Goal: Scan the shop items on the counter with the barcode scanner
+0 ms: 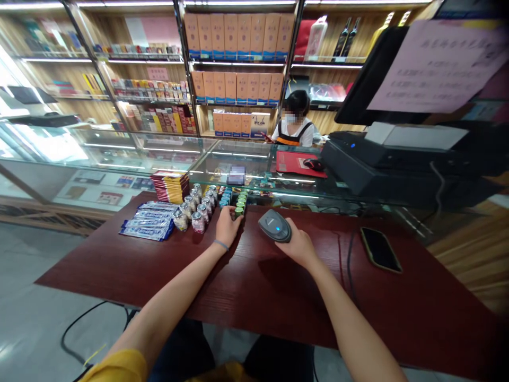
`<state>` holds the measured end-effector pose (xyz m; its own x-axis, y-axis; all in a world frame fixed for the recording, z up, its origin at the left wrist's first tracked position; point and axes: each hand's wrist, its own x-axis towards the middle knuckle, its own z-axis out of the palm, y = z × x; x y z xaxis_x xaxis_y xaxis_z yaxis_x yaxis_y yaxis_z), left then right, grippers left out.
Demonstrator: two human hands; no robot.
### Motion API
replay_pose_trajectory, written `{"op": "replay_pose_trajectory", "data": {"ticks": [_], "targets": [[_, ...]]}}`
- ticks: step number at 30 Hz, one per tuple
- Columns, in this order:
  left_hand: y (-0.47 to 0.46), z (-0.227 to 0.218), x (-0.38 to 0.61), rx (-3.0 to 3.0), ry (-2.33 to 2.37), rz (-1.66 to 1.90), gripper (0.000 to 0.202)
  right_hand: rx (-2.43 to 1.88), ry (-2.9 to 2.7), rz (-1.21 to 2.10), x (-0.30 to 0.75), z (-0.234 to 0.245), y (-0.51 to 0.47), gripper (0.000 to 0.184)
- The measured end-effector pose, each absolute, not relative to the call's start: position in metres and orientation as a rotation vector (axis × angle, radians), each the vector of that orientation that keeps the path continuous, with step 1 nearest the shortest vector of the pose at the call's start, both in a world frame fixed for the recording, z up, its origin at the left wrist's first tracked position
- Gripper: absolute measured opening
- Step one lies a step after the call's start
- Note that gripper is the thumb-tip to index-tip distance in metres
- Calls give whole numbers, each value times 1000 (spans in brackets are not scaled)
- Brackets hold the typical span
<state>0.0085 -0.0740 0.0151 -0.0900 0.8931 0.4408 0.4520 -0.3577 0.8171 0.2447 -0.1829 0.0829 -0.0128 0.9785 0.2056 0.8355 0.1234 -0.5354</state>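
My right hand (300, 245) is wrapped round the grip of a dark grey barcode scanner (274, 225), its head raised above the table with a blue light glowing on top. Ahead of me, my left hand (228, 227) is curled at the near end of two rows of small containers. Its thumb and fingers close on the front green-topped container (239, 211); the green-topped row (242, 200) runs back from there. Blue-topped containers (225, 197) stand alongside, partly hidden by the hand. Left of them are rows of jars (199, 220) with silvery lids.
Blue-and-white packets (149, 222) lie at the table's left, before stacked red and yellow packs (170, 187). A phone (380, 249) and a cable (350, 260) lie at right. Behind are a glass counter (254, 159), a monitor (374, 74) and a seated person (295, 124).
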Motion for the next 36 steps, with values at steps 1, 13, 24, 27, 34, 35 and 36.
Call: {"op": "replay_pose_trajectory", "data": {"ticks": [1,13,24,27,34,35,36], "targets": [[-73,15,9,1781,1463,1446,33,-1750,-1877,356,245,83,-183,41],[-71,8,9,1854,1399,1482,34,-1746,-1838,383,249,79,-181,43],[-88,28,-13,1483,1263,1864,27,-1592,-1655,429,269,65,-171,42],[-86,29,-14,1422,1261,1878,27,-1603,-1579,389,279,63,-169,48],[-81,19,-12,1565,1250,1770,24,-1596,-1457,381,289,73,-172,49],[-82,18,-10,1652,1245,1738,27,-1598,-1453,380,288,74,-173,49],[-83,17,-9,1748,1244,1700,31,-1599,-1450,383,288,75,-173,50]]}}
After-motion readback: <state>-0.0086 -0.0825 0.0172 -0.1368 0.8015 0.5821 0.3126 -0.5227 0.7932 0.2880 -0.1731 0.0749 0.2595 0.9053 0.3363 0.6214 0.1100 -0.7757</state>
